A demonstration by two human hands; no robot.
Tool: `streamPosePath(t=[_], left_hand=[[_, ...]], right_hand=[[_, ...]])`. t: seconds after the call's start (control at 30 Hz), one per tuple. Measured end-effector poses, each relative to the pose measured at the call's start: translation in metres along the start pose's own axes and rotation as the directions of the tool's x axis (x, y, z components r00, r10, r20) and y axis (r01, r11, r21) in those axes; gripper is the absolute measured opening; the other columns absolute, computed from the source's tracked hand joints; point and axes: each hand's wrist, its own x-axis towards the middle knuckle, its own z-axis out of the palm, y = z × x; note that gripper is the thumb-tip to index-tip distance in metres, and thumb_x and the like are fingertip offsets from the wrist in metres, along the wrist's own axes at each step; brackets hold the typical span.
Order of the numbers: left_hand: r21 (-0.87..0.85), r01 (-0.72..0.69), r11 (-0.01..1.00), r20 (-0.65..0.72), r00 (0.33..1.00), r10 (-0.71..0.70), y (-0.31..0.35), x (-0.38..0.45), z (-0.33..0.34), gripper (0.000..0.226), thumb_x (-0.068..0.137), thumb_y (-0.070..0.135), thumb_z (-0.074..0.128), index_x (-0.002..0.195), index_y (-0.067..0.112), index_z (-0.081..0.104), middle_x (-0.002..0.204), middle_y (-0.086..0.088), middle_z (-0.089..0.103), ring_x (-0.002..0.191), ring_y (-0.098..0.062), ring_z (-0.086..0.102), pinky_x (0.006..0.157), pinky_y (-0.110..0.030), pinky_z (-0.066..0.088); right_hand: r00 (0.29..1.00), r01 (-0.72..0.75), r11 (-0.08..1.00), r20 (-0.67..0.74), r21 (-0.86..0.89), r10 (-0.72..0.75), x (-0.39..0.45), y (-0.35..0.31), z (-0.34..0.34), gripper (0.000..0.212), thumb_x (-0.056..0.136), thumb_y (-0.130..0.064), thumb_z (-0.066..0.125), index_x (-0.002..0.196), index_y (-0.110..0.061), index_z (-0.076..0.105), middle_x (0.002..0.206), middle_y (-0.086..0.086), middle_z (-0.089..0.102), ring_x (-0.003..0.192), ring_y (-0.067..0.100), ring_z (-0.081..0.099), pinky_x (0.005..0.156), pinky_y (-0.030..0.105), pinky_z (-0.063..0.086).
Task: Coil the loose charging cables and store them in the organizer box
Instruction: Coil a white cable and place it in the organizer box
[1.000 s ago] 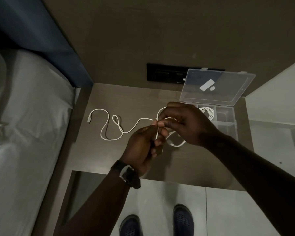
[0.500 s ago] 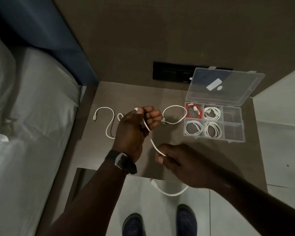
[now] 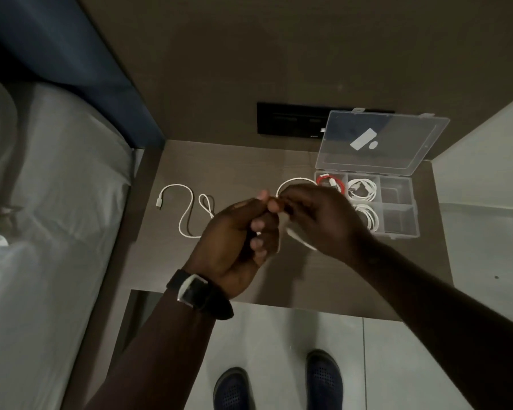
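Note:
A white charging cable [image 3: 187,211] snakes over the brown bedside table [image 3: 279,279], its plug end at the far left. My left hand [image 3: 240,235] is closed on part of this cable, with loops hidden in the fist. My right hand [image 3: 317,217] pinches the same cable right beside the left fingertips; a loop arcs up behind the hands and a short length hangs under the right palm. The clear organizer box [image 3: 399,214] stands open at the right, holding a red coiled cable [image 3: 329,183] and white coiled cables [image 3: 363,189].
The box lid [image 3: 379,143] leans back against the wall, in front of a black socket panel [image 3: 288,119]. A bed with white sheets [image 3: 48,232] borders the table on the left. Below the table edge are floor tiles and two dark shoes [image 3: 279,386].
My right hand, which had drawn the cable down toward the table's near edge, has come back up to meet the left hand. The slack that hung past the edge is gone.

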Motion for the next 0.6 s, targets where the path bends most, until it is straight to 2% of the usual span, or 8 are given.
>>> streamPosePath(t=[0.1, 0.17, 0.23, 0.37, 0.43, 0.47, 0.53, 0.6], left_hand=[[-0.301, -0.133, 0.944, -0.071, 0.991, 0.117, 0.014, 0.003, -0.006, 0.026, 0.101, 0.018, 0.035, 0.089, 0.014, 0.058, 0.068, 0.006, 0.049, 0.056, -0.007, 0.047, 0.056, -0.018, 0.042], [-0.327, -0.228, 0.917, -0.202, 0.965, 0.168, 0.018, 0.008, -0.008, 0.025, 0.102, 0.015, 0.037, 0.091, 0.013, 0.059, 0.074, 0.002, 0.055, 0.062, -0.010, 0.056, 0.060, -0.020, 0.049], [-0.223, -0.315, 0.922, -0.300, 0.923, 0.243, 0.018, 0.013, -0.010, 0.024, 0.101, 0.013, 0.039, 0.090, 0.011, 0.060, 0.077, -0.001, 0.060, 0.066, -0.014, 0.062, 0.063, -0.022, 0.052], [0.182, -0.486, 0.855, -0.285, 0.806, 0.519, 0.009, 0.023, -0.021, 0.025, 0.102, 0.015, 0.040, 0.094, 0.006, 0.062, 0.081, -0.005, 0.071, 0.080, -0.022, 0.070, 0.071, -0.027, 0.057], [0.543, -0.509, 0.668, -0.166, 0.715, 0.679, 0.000, 0.025, -0.031, 0.026, 0.102, 0.019, 0.041, 0.096, 0.006, 0.062, 0.085, -0.006, 0.071, 0.083, -0.023, 0.070, 0.073, -0.033, 0.056], [0.751, -0.444, 0.490, -0.059, 0.693, 0.718, -0.005, 0.026, -0.037, 0.027, 0.102, 0.022, 0.041, 0.096, 0.007, 0.062, 0.086, -0.007, 0.071, 0.083, -0.024, 0.069, 0.075, -0.039, 0.056], [0.945, -0.266, 0.192, 0.099, 0.788, 0.608, -0.018, 0.026, -0.044, 0.031, 0.099, 0.029, 0.039, 0.092, 0.008, 0.061, 0.086, -0.010, 0.070, 0.082, -0.032, 0.067, 0.077, -0.048, 0.054], [0.976, -0.185, 0.112, 0.124, 0.903, 0.412, -0.031, 0.021, -0.046, 0.035, 0.094, 0.035, 0.037, 0.088, 0.008, 0.060, 0.081, -0.013, 0.070, 0.078, -0.038, 0.065, 0.073, -0.050, 0.052]], right_hand=[[0.986, -0.159, 0.980, 0.073, 0.119, 0.152, -0.029, 0.002, 0.023, 0.016, 0.098, -0.027, 0.049, 0.090, -0.028, 0.063, 0.067, -0.004, 0.064, 0.061, 0.008, 0.060, 0.062, 0.036, 0.050], [0.971, -0.204, 0.965, 0.157, 0.163, 0.179, -0.050, -0.005, 0.033, 0.016, 0.098, -0.038, 0.048, 0.084, -0.039, 0.056, 0.069, -0.005, 0.066, 0.056, 0.005, 0.060, 0.057, 0.032, 0.050], [0.956, -0.271, 0.932, 0.180, 0.241, 0.232, -0.063, -0.012, 0.035, 0.018, 0.094, -0.047, 0.046, 0.084, -0.036, 0.057, 0.076, -0.004, 0.069, 0.052, 0.008, 0.061, 0.052, 0.034, 0.054], [0.885, -0.450, 0.679, 0.187, 0.580, 0.427, -0.073, -0.017, 0.019, 0.021, 0.097, -0.029, 0.051, 0.084, -0.016, 0.062, 0.073, 0.013, 0.072, 0.052, 0.022, 0.064, 0.053, 0.037, 0.054], [0.897, -0.433, 0.738, 0.168, 0.518, 0.408, -0.074, -0.017, 0.009, 0.022, 0.100, -0.024, 0.049, 0.084, -0.015, 0.062, 0.067, 0.009, 0.071, 0.055, 0.023, 0.067, 0.057, 0.039, 0.054], [0.909, -0.412, 0.793, 0.138, 0.449, 0.394, -0.074, -0.018, 0.003, 0.021, 0.098, -0.027, 0.049, 0.084, -0.018, 0.062, 0.063, 0.004, 0.068, 0.053, 0.019, 0.066, 0.055, 0.036, 0.053], [0.940, -0.331, 0.913, 0.006, 0.238, 0.340, -0.070, -0.015, -0.015, 0.022, 0.093, -0.038, 0.046, 0.089, -0.025, 0.062, 0.060, -0.008, 0.064, 0.050, 0.007, 0.061, 0.053, 0.027, 0.048], [0.960, -0.233, 0.972, -0.150, 0.042, 0.236, -0.062, -0.013, -0.035, 0.026, 0.095, -0.042, 0.041, 0.089, -0.028, 0.062, 0.060, -0.012, 0.063, 0.054, 0.005, 0.061, 0.055, 0.024, 0.046]])
